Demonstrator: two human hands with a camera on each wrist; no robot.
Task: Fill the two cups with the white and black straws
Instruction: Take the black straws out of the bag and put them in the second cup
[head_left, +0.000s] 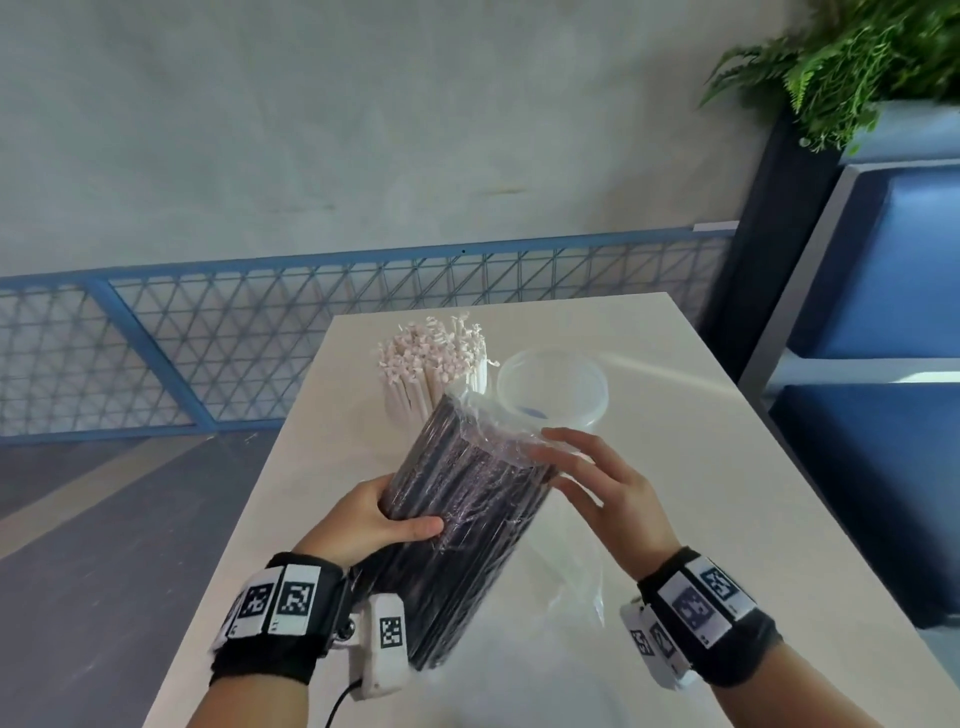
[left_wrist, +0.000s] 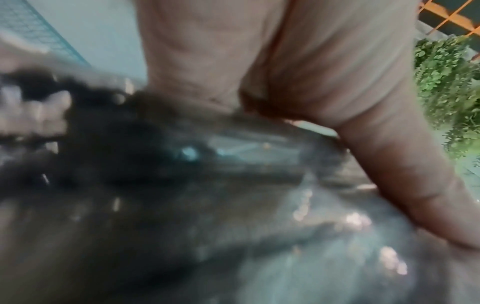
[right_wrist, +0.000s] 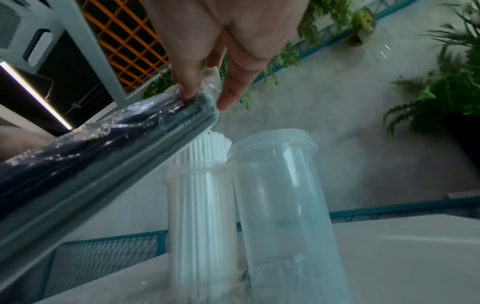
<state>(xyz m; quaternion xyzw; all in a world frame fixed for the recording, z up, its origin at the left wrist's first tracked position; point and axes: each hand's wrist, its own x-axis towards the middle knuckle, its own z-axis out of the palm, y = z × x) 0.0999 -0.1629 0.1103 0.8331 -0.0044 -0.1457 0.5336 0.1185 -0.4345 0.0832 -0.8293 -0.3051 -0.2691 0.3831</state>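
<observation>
A thick bundle of black straws (head_left: 467, 499) (right_wrist: 91, 156) in clear plastic wrap leans tilted over the table, its top end towards the cups. My left hand (head_left: 374, 514) (left_wrist: 324, 82) grips its middle, thumb across the front. The straight fingers of my right hand (head_left: 571, 467) (right_wrist: 221, 51) touch the wrap at the bundle's top end. Behind it a clear cup packed with white straws (head_left: 431, 364) (right_wrist: 197, 205) stands upright. Right beside that cup stands an empty clear cup (head_left: 550, 356) (right_wrist: 280, 195). The left wrist view is blurred and shows mostly the dark bundle (left_wrist: 182, 205).
The pale table (head_left: 701, 493) is narrow, with its left edge close to my left wrist. Loose clear plastic (head_left: 571, 587) lies on it under the bundle's lower part. A blue mesh railing (head_left: 260, 332) runs behind; a blue seat (head_left: 883, 291) and a plant (head_left: 857, 62) are at the right.
</observation>
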